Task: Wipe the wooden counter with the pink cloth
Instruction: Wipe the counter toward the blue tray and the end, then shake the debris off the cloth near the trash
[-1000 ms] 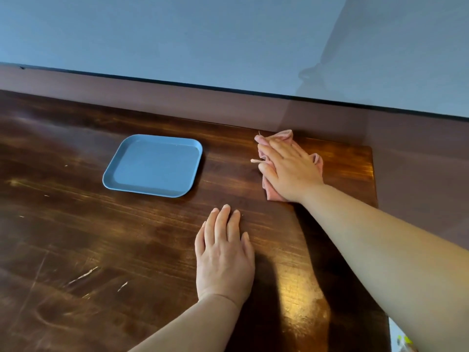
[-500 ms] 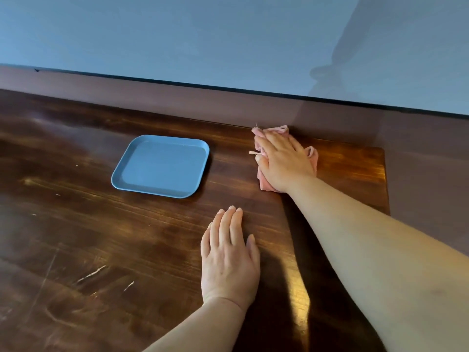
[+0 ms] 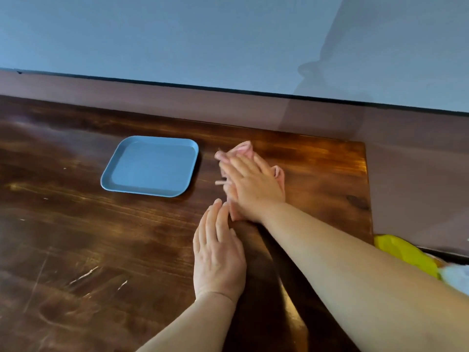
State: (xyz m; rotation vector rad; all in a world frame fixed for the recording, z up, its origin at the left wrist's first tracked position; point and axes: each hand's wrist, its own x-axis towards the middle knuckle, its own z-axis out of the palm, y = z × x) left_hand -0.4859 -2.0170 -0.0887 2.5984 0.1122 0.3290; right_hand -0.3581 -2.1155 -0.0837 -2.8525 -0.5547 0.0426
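1. Pressing down on the pink cloth [image 3: 245, 150] is the right hand [image 3: 250, 186], palm flat on top, fingers [image 3: 232, 165] stretched out fairly straight over it, not curled round it. It's a bit motion-blurred, so finer detail is hard to make out.
2. That cloth sits on the wooden desk [image 3: 76, 237] toward the far right part, just right of a blue tray [image 3: 152, 166] but not touching it. Bits of pink poke out past the fingertips, on the right side of the hand and under the wrist.
3. Left hand [image 3: 218, 252] lies flat on the desk nearer the person, fingers straight and close together, holding nothing. Its fingertips come right up beside the near end of the cloth and the right wrist; can't tell whether they actually touch.
4. Tray is lying flat with nothing in it that I can see.
5. Desk surface is dark, glossy, with some pale scratches near the left front.
6. Off the desk's right edge there's something yellow [image 3: 406, 252], with something pale just beside it.
7. Grey-blue wall [image 3: 177, 39] runs behind the desk.
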